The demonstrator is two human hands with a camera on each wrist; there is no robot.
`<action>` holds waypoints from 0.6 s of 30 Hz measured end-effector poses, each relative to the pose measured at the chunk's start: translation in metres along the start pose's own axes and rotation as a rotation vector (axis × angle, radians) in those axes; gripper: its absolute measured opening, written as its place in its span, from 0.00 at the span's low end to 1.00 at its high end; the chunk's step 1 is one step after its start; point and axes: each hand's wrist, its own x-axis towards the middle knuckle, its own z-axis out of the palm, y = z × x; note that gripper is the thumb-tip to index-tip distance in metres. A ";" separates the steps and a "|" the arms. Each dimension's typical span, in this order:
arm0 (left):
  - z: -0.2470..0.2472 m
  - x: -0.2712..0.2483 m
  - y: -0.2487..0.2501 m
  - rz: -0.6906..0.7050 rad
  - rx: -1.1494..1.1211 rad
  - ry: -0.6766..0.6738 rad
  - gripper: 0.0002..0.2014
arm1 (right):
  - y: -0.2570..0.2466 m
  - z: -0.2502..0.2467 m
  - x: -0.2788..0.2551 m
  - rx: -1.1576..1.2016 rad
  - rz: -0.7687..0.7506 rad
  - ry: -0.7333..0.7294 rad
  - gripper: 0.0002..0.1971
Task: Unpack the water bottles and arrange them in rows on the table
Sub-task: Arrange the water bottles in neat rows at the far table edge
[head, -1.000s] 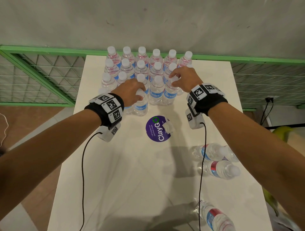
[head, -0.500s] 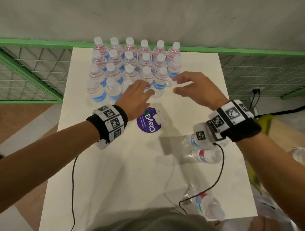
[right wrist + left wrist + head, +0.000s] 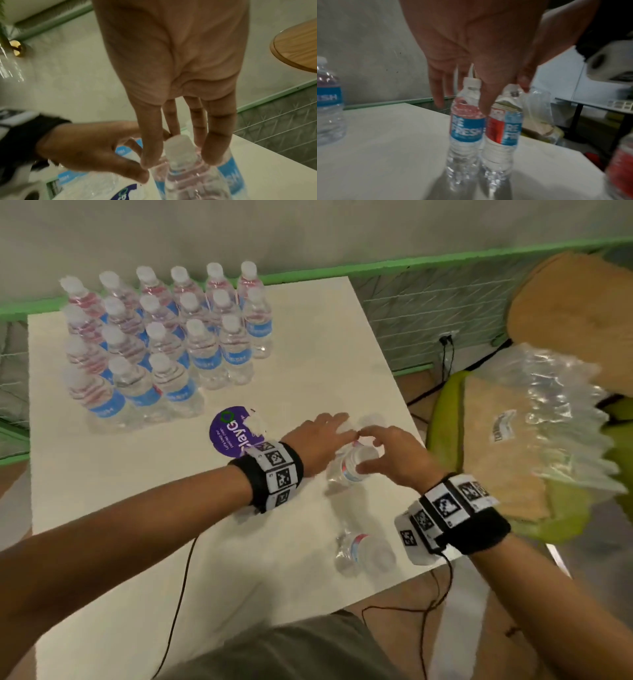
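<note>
The bottles (image 3: 164, 344) are clear with white caps and blue-and-red labels lettered in white. The desk (image 3: 102, 508) is white, its sticker (image 3: 227, 433) purple. The wristbands (image 3: 274, 474) are black with black-and-white square markers. The railing (image 3: 411, 263) is green.

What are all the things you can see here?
Grouped bottles: about twenty, clear with blue labels, standing in rows at the table's far left.
Paired bottles: two, clear with blue and red labels, upright side by side near the right edge.
Lone bottle: one, clear, near the front right edge.
Sticker: one, purple, mid-table.
Table: one, white.
Plastic wrap: one, clear, off the table's right side.
Round wooden top: one, tan, far right.
Left hand: fingers round one paired bottle's top.
Right hand: fingers round the other's.
</note>
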 end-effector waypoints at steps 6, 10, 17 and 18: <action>-0.016 0.011 -0.012 0.014 0.002 0.003 0.15 | 0.005 0.013 0.013 0.024 -0.013 0.059 0.18; -0.030 0.004 -0.039 -0.150 -0.193 -0.011 0.18 | -0.010 0.004 0.024 0.028 -0.066 0.024 0.13; -0.061 -0.023 -0.097 -0.432 -0.186 0.065 0.17 | -0.071 -0.017 0.072 0.118 -0.157 0.003 0.09; -0.066 -0.026 -0.107 -0.459 -0.189 0.078 0.18 | -0.082 -0.019 0.081 0.116 -0.171 0.001 0.08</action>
